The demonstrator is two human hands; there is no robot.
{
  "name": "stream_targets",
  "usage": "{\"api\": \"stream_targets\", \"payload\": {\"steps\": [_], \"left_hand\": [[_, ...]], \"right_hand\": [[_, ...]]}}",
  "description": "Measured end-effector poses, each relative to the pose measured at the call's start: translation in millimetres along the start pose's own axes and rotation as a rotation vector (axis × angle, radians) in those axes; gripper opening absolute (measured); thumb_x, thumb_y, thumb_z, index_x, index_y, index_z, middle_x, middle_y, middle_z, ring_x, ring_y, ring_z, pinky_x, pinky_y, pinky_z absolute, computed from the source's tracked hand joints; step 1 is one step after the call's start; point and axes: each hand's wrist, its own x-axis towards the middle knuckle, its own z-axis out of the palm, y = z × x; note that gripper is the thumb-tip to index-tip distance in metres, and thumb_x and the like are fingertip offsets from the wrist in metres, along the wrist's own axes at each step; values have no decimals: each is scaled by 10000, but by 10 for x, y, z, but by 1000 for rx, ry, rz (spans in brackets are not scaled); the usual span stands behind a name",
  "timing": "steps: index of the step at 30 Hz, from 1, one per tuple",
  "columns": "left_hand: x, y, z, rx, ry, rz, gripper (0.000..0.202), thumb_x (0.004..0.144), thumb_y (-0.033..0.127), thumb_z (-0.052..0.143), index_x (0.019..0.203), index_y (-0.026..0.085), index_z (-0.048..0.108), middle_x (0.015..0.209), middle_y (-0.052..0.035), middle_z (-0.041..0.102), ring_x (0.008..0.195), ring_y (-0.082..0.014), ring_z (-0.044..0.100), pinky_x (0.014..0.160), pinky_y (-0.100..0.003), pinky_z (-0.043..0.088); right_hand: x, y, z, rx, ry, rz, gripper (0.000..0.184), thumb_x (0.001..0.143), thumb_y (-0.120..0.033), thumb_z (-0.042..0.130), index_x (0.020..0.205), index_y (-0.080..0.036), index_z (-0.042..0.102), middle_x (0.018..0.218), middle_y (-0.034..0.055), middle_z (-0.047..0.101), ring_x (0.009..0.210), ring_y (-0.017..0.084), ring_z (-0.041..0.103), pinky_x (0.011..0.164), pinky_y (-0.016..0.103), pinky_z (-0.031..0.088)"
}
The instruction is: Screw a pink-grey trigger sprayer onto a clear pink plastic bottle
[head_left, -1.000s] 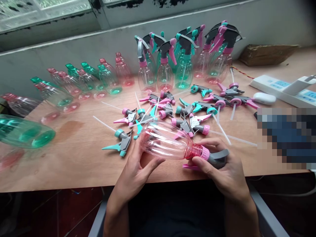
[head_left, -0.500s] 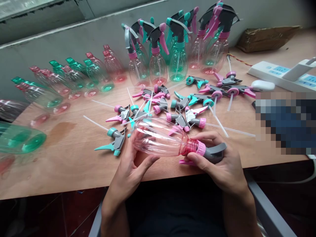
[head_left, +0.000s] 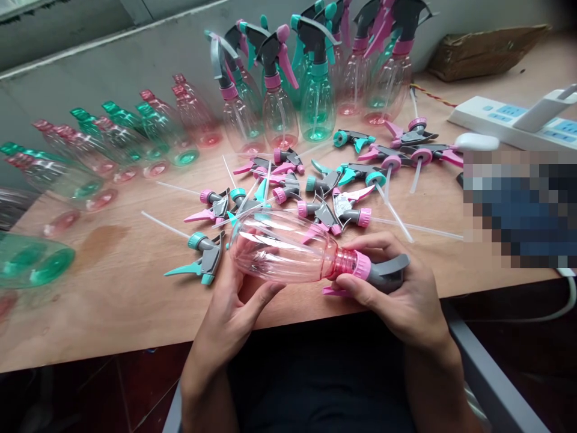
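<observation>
A clear pink spray bottle (head_left: pixel 283 249) lies on its side in the air above the table's front edge, its base to the left. My left hand (head_left: pixel 241 300) is closed round the base end, with the fingers behind it and the thumb below. At the neck, a trigger spray head (head_left: pixel 385 273) with a pink collar (head_left: pixel 362 265) sits on the bottle's mouth. My right hand (head_left: pixel 396 294) grips this collar and head between thumb and fingers. Some neck thread shows beside the collar. Beyond the bottle lie several loose spray heads (head_left: pixel 318 210) with thin dip tubes.
Pink and green bottles without heads (head_left: pixel 130 135) stand at the back left. Bottles with heads fitted (head_left: pixel 318 99) stand at the back middle. A white power strip (head_left: pixel 491 123), a cardboard piece (head_left: pixel 482 53) and a pixelated object (head_left: pixel 518 210) are on the right of the wooden table (head_left: pixel 112 300).
The view has shifted slightly, so the table's things appear a little further left and higher. Both hands keep their hold on the bottle and head, with little visible change between them.
</observation>
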Motion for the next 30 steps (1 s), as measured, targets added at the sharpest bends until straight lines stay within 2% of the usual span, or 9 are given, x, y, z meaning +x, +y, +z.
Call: {"api": "stream_targets", "payload": {"steps": [5, 8, 12, 18, 21, 26, 30], "left_hand": [[3, -6, 2, -16, -3, 8, 774, 958, 359, 793, 1628, 368, 407, 1595, -41, 595, 1578, -293, 467, 1318, -442, 389], [7, -8, -1, -11, -1, 12, 773, 960, 362, 790, 1631, 370, 406, 1617, -41, 576, 1579, -300, 464, 1319, -447, 388], [7, -12, -6, -9, 1, 9, 791, 958, 365, 791, 1641, 362, 393, 1612, -52, 583, 1585, -314, 454, 1319, -466, 387], [7, -12, -4, -14, 2, 6, 782, 956, 362, 797, 1633, 378, 406, 1602, -35, 592, 1574, -296, 469, 1325, -443, 375], [15, -18, -2, 0, 0, 16, 779, 955, 375, 795, 1633, 371, 411, 1610, -43, 585, 1565, -310, 480, 1326, -464, 372], [17, -16, -4, 37, 19, 5, 787, 944, 412, 798, 1630, 356, 416, 1677, -71, 515, 1591, -352, 440, 1336, -531, 342], [10, -7, -2, 25, 18, 14, 780, 943, 407, 799, 1624, 345, 423, 1689, -75, 503, 1604, -348, 419, 1343, -538, 328]], "right_hand": [[-7, 9, 8, -26, 29, -29, 282, 866, -306, 908, 1091, -298, 736, 1005, 24, 817, 871, 260, 838, 712, 336, 737], [-8, 6, 11, -16, 26, -44, 279, 873, -280, 905, 1095, -310, 738, 1001, 8, 813, 885, 242, 837, 719, 301, 722], [-4, 6, 7, 17, -6, -24, 274, 889, -272, 895, 1101, -317, 728, 1012, 2, 802, 948, 257, 839, 746, 322, 729], [-10, 21, -1, 6, -2, -13, 280, 892, -285, 892, 1112, -310, 721, 1033, 17, 796, 937, 269, 835, 744, 352, 736], [-8, 21, 2, -10, 0, -19, 285, 892, -285, 890, 1119, -304, 719, 1024, 20, 801, 902, 261, 831, 744, 356, 733], [17, 25, 1, -60, 7, -145, 311, 866, -186, 896, 1108, -289, 730, 1006, -4, 817, 802, 181, 814, 695, 230, 675], [22, 32, -6, -57, 4, -173, 342, 856, -149, 900, 1120, -299, 743, 1021, -27, 826, 852, 137, 812, 734, 145, 640]]}}
